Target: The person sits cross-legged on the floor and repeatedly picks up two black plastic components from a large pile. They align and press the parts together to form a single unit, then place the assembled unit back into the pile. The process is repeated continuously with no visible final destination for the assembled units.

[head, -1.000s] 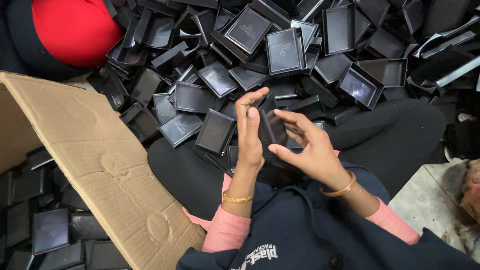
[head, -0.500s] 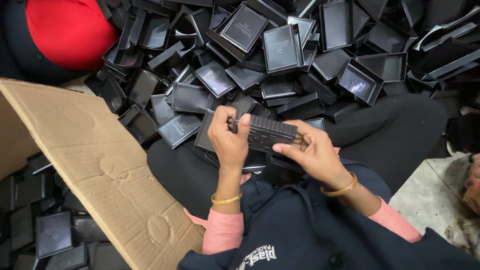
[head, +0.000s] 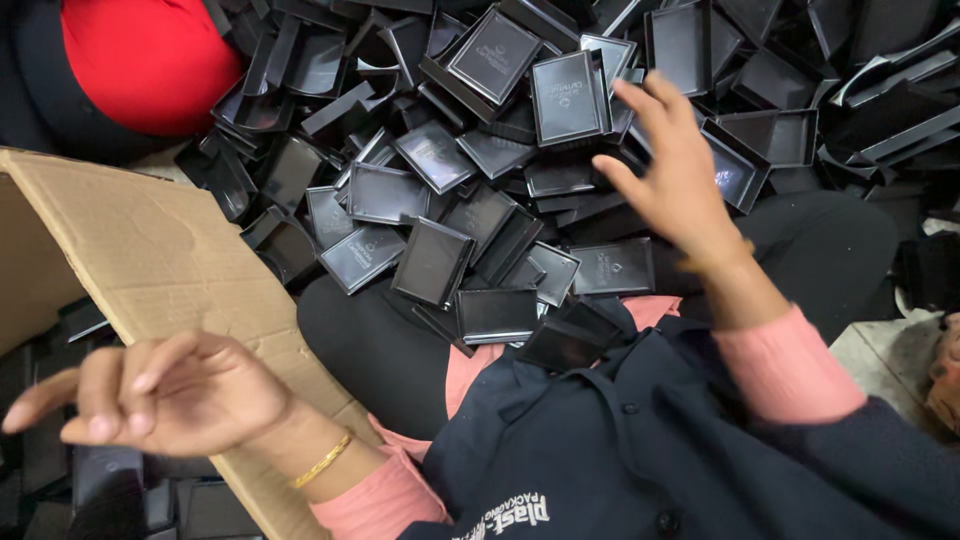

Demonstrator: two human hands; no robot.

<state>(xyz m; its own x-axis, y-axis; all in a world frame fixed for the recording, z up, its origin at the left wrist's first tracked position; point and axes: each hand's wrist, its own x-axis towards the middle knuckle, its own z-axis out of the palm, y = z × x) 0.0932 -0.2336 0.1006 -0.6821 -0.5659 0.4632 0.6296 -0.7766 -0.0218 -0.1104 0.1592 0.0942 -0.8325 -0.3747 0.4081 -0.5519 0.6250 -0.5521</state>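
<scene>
In the head view, the right hand (head: 680, 180) reached with fingers spread and empty over the heap of black plastic trays (head: 480, 200), nearest 1 tray lid (head: 570, 95). The left hand (head: 165, 390) hovered loosely open, holding nothing, beside the cardboard flap (head: 150, 250). Lifting 1 top tray by its edges would probably avoid toppling the pile.

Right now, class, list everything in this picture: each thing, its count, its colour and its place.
trays: too many to count, black, piled across top and centre
cardboard flap: one, brown, left
red thing: one, red, top left corner
dark jacket: one, navy, bottom centre
bangles: one on each wrist, gold
left hand: empty, over the cardboard flap's lower edge
right hand: empty, fingers spread above the trays
</scene>
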